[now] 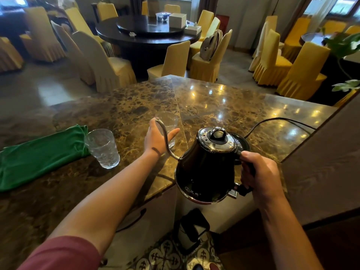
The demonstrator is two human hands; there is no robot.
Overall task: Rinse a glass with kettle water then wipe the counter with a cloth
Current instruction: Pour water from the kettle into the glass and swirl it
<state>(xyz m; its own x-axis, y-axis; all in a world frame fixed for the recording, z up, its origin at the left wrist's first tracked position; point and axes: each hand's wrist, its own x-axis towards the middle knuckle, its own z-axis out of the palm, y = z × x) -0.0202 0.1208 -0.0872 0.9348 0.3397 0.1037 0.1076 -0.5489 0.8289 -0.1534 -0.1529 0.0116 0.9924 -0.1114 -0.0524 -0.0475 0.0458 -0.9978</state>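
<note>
My left hand (158, 137) is wrapped around a clear smooth glass (169, 121) standing on the brown marble counter (224, 106). My right hand (259, 176) grips the handle of a black gooseneck kettle (206, 170), lifted off its base (242, 142) and tilted left. The thin spout tip (157, 119) sits at the rim of the held glass. A second, textured glass (103, 148) stands upright to the left, touching a folded green cloth (41, 154) lying on the counter.
A black power cord (276, 120) runs right from the kettle base. A beige wall panel (327, 166) borders the counter on the right. Beyond the counter are yellow-covered chairs (175, 61) and a dark round table (148, 34). Leaves (344, 45) hang at far right.
</note>
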